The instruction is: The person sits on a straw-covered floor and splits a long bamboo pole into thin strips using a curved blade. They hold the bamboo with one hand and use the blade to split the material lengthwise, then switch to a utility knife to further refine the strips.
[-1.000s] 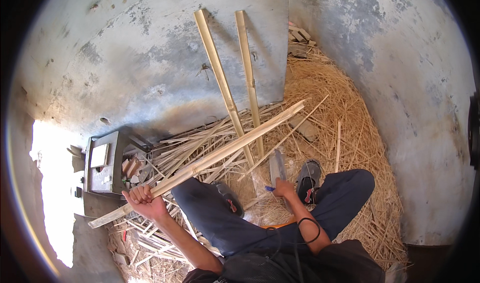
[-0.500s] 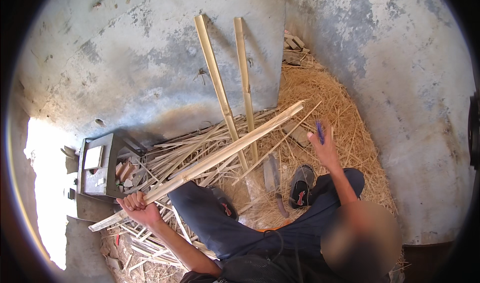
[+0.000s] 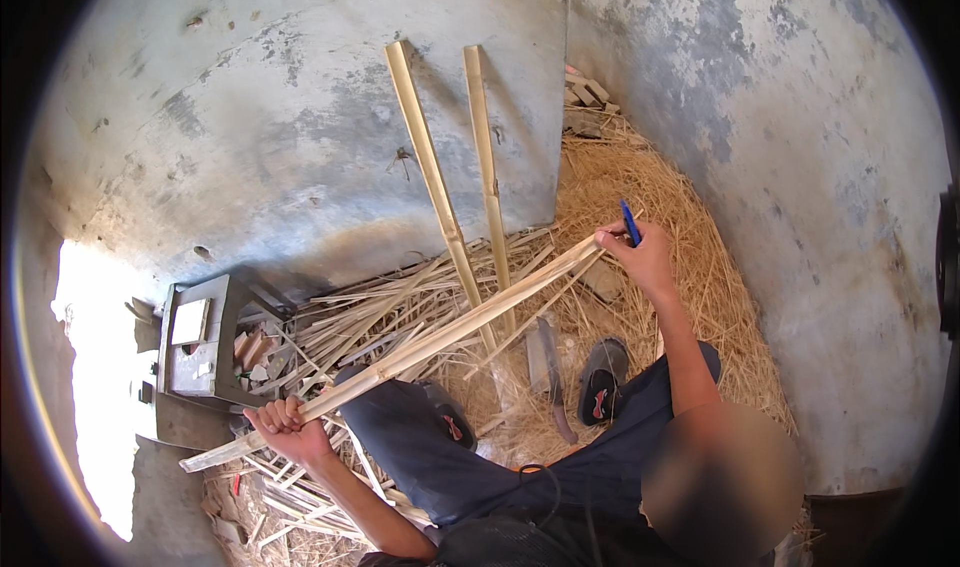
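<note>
A long pale split-bamboo slat lies slantwise across my left knee, from lower left to upper right. My left hand is closed around it near its lower left end. At the far right end, my right hand pinches the slat's tip between thumb and fingers. A blue pen sticks up from the fingers of that same hand. On the floor between my feet lies a large knife with a curved handle, below the slat.
Two bamboo slats lean against the grey wall. Many split strips are heaped along its foot. Straw-like shavings cover the floor at right. A dark box with broken pieces inside stands at left, beside a bright opening.
My right hand, earlier apart from the slat, has moved up and left onto its far end. My left hand and the slat have shifted slightly right and down.
</note>
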